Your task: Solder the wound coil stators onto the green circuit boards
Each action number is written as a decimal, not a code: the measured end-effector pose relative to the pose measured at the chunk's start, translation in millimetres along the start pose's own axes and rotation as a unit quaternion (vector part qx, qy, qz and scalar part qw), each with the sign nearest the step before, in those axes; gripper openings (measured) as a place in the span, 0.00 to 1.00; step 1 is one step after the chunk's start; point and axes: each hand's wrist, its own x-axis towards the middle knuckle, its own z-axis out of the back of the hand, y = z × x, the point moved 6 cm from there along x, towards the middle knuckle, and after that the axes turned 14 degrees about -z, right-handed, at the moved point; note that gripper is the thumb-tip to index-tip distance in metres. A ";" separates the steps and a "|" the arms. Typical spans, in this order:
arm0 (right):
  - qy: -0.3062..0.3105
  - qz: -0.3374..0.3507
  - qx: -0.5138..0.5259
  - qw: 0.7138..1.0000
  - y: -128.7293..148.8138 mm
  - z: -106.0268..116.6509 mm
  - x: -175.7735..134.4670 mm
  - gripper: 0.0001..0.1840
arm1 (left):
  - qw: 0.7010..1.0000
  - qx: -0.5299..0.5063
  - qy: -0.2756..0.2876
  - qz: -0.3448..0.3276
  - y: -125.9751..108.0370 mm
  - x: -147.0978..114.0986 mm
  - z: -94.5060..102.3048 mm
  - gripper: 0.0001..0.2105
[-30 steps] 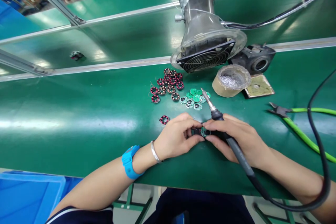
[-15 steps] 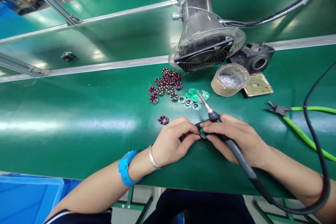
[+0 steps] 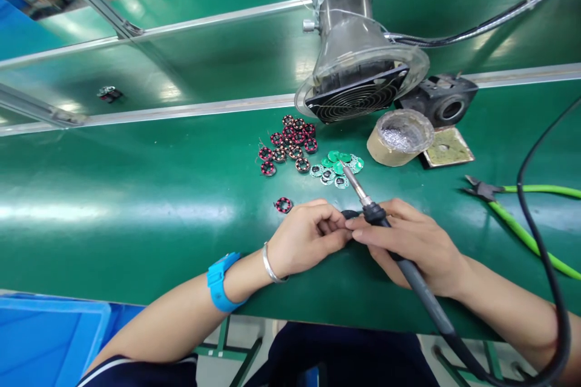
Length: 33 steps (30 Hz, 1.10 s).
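Since the earlier frame, the right hand [image 3: 429,248] has been shifted over the black part [image 3: 350,214], near centre, its fingertips meeting the left hand [image 3: 311,233]. Circuit boards [image 3: 327,175], farther off, are partly overlapped by the soldering iron [image 3: 417,284]. The part is pinched by closed left fingers; the iron is clasped by the right hand.

Green workbench [image 3: 136,193], heaped coils [image 3: 297,140], one coil apart [image 3: 289,206], round circuit boards [image 3: 337,167], tub [image 3: 385,152], green-handled cutters [image 3: 487,191]

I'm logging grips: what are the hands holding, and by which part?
Right hand: soldering iron, by its handle. Left hand: apparently a small dark part, spot hidden.
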 end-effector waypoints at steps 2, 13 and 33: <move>-0.002 0.002 -0.023 1.000 0.1 -0.2 -0.5 0.19 | 1.000 -0.005 0.002 -0.001 0.3 -0.2 0.6 0.05; 0.006 0.004 -0.045 0.999 4.4 -1.5 -2.5 0.19 | 0.994 0.076 0.027 -0.080 -9.5 -3.5 4.9 0.02; -0.060 -0.141 0.062 0.986 23.7 45.2 -7.3 0.17 | 0.928 0.300 -0.007 -0.220 -25.8 -10.9 -1.0 0.04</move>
